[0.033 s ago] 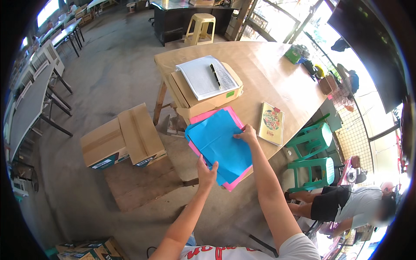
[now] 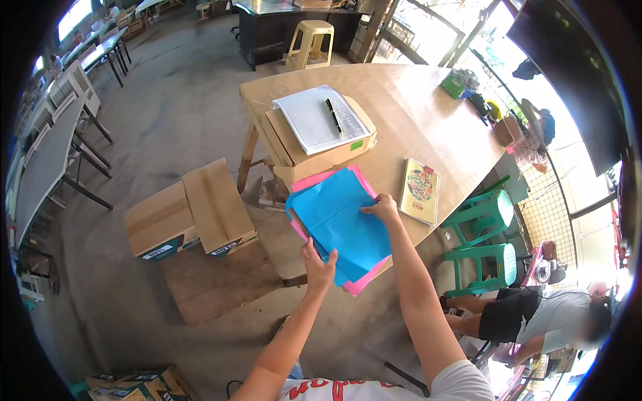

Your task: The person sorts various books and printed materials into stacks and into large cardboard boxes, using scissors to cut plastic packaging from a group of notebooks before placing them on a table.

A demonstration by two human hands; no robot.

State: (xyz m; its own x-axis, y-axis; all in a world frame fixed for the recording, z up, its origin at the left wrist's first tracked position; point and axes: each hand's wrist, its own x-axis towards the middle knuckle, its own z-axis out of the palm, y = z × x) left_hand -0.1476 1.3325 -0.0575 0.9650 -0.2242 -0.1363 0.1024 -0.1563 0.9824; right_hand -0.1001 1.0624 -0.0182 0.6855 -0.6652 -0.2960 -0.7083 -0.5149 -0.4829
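Note:
Both my hands hold a small stack of coloured sheets in front of the table's near corner. On top lies a blue sheet (image 2: 344, 230) with faint fold creases. A pink sheet (image 2: 362, 286) sticks out beneath it along several edges. My left hand (image 2: 319, 266) grips the lower left edge, thumb on top and fingers mostly hidden underneath. My right hand (image 2: 383, 209) pinches the right edge. Just beyond the sheets, a flat cardboard box (image 2: 287, 170) carries a clear-covered spiral notebook (image 2: 307, 127) with a black pen (image 2: 333, 117) on it.
The brown table (image 2: 394, 100) bears a spiral notebook with a floral cover (image 2: 420, 190) at right. Left of it, cardboard boxes (image 2: 194, 210) rest on a low wooden platform (image 2: 214, 284). Green stools (image 2: 485, 264) stand at right, near another person (image 2: 535, 317). A beige stool (image 2: 312, 40) stands beyond.

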